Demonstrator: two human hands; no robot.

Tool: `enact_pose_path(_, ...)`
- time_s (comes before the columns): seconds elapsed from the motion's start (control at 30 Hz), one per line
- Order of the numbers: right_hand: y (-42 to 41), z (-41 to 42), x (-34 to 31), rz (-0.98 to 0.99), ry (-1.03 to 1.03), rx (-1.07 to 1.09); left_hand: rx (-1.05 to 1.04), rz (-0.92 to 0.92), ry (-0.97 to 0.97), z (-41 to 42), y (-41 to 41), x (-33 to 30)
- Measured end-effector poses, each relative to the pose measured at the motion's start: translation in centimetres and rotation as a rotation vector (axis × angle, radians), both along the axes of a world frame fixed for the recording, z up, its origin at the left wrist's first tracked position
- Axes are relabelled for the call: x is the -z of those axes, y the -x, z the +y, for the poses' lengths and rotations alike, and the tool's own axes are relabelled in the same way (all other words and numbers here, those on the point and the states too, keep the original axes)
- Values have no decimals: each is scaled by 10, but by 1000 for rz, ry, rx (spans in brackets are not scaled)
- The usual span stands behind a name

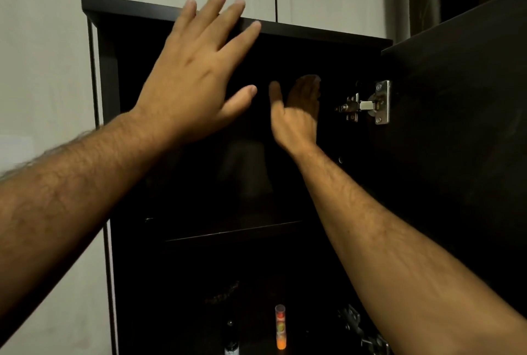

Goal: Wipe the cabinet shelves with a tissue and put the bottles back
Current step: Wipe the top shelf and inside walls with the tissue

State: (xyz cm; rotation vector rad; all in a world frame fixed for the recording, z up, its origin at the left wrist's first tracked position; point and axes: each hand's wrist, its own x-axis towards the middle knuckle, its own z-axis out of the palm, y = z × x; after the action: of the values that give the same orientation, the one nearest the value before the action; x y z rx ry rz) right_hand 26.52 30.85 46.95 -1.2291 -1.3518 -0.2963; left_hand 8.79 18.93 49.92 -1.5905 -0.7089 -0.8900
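The left hand point(196, 69) is spread open and empty at the cabinet point(108, 69) top, seemingly for support; the right hand point(299, 109) reaches inside at centre frame, its grip untellable.

Dark cabinet shelf point(236, 230) — bare; lower shelf — orange-capped tube point(280, 327), small dark bottle point(231, 347).

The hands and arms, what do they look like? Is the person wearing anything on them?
Both are bare. The left hand and right hand have no gloves, rings or watch showing. No sleeves reach the forearms, which are hairy. The nails look short and plain.
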Motion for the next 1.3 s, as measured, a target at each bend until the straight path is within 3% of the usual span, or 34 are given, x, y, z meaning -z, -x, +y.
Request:
enact_pose_path(0.1,12,1,8,-112,-63,52,-14,5,-17,6,0,1)
enact_pose_path(0.3,8,-7,18,-612,-142,-97,21,12,-35,13,-6,10)
enact_pose_path(0.47,-24,6,18,-495,-165,43,-9,11,-40,16,-4,15)
enact_pose_path(0.63,-44,11,27,-179,-63,77,-26,16,-38,15,-1,16)
enact_pose_path(0.83,-30,-9,32,-169,125,159,-15,-16,-21,15,-6,22)
enact_pose_path(1.07,-49,-31,74,-426,79,359,47,-37,29,14,-7,31)
enact_pose_path(1.3,-61,-52,85,-452,256,330,201,-50,300,23,-12,71)
